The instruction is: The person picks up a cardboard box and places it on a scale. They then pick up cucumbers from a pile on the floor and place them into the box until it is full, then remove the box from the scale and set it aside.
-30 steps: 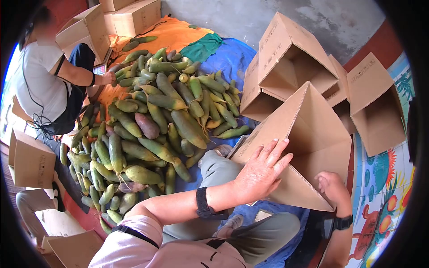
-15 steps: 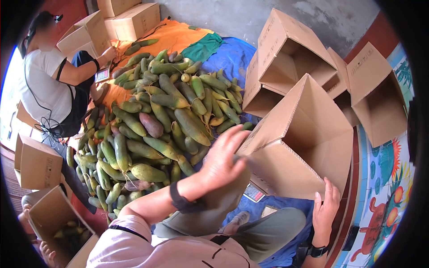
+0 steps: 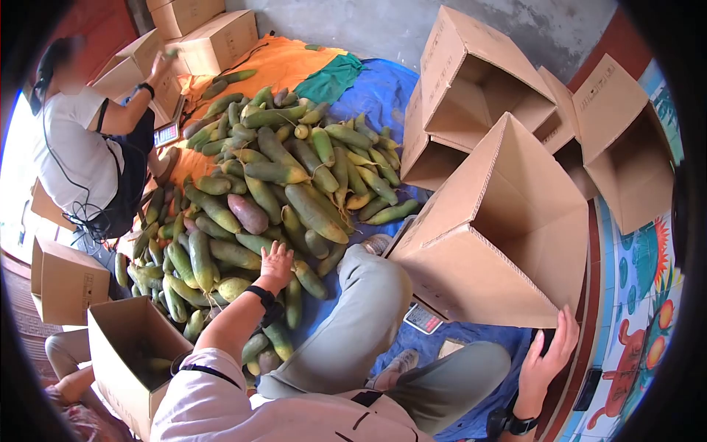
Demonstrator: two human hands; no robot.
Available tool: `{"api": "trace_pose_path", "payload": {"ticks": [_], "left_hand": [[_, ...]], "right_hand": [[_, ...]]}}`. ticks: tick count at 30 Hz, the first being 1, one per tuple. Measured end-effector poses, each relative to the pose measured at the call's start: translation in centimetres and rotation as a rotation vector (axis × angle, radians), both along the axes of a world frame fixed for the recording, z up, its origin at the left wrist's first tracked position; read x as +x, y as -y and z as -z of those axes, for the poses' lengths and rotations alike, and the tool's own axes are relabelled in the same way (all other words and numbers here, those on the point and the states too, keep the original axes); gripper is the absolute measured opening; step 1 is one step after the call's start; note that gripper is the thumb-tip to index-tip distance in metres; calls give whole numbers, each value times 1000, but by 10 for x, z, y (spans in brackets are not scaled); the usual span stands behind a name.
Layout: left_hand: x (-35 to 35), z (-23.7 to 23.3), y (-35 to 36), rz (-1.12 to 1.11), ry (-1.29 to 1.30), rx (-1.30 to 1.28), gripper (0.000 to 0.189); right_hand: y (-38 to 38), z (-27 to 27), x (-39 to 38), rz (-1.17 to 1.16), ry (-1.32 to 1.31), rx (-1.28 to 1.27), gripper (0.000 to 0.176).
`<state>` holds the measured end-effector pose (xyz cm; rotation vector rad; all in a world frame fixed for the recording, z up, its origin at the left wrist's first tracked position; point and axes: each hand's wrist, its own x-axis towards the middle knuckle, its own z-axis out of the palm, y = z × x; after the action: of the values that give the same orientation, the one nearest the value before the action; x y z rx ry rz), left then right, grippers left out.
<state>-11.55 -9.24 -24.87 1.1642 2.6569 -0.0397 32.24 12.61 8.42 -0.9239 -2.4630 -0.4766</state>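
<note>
A large heap of green radishes (image 3: 313, 206), with a reddish-purple one (image 3: 248, 214) among them, lies in front of me. My left hand (image 3: 276, 265), wearing a dark wristband, reaches over the near side of this heap with its fingers spread. To my right a cardboard box (image 3: 468, 276) stands tilted, its open side facing right. At its lower right corner is my right hand (image 3: 549, 357), fingers stretched out along the cardboard edge. A calculator-like keypad display (image 3: 422, 318) shows beneath the box.
Several cardboard boxes (image 3: 479, 81) lie by the wall at the back right. A person (image 3: 81, 147) sits at the left beside more boxes (image 3: 213, 44). Another person's box (image 3: 136, 353) holding a few radishes stands at lower left. Blue sheeting (image 3: 383, 88) covers the floor.
My left hand has moved left from the tilted box to the radishes. The lower-left box has shifted right and stands more upright. The seated person's arm has risen toward the boxes behind.
</note>
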Motion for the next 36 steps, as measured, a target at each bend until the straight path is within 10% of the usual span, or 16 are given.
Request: {"api": "trace_pose_path", "payload": {"ticks": [17,20,25,31,33,36], "left_hand": [[-24,-5,1,337,-238,-237,29],[-32,-33,6,271,-194,-48,57],[-50,-78,9,-240,59,581,59],[-37,-158,-13,-255,-48,1083,53],[-9,-219,-24,-251,569,1538,46],[32,-282,-32,-197,783,1649,38]], "right_hand": [[23,9,28,-65,54,58,33],[25,10,23,-59,54,103,30],[35,11,21,-103,8,69,29],[48,14,17,-180,-49,76,28],[54,14,15,-218,-96,25,28],[66,10,7,-282,-131,-7,28]]}}
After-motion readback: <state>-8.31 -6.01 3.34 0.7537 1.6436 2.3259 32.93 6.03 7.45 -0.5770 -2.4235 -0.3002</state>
